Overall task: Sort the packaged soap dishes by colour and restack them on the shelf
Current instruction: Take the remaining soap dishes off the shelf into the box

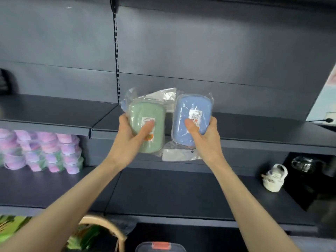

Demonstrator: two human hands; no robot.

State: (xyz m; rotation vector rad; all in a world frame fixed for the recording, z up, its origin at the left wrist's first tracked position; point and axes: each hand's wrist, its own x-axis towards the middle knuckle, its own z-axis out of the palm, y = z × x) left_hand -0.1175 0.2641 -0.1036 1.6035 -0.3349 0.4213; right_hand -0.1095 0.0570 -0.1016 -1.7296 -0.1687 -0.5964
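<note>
We face a dark blue-grey shelving unit with a slotted upright [117,57] in its back panel. The upper shelf board [54,110] runs out at the upright's foot. Below it is the lower shelf board [163,190]. On that board, well left of the upright, stand stacks of pink and purple lidded tubs [41,151]. Far right of the upright sits a small white basket [274,179].

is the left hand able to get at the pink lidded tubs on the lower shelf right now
Probably not yet: the left hand grips the green soap dish, so its grip is taken. Nothing stands in front of the pink lidded tubs, though.
</note>
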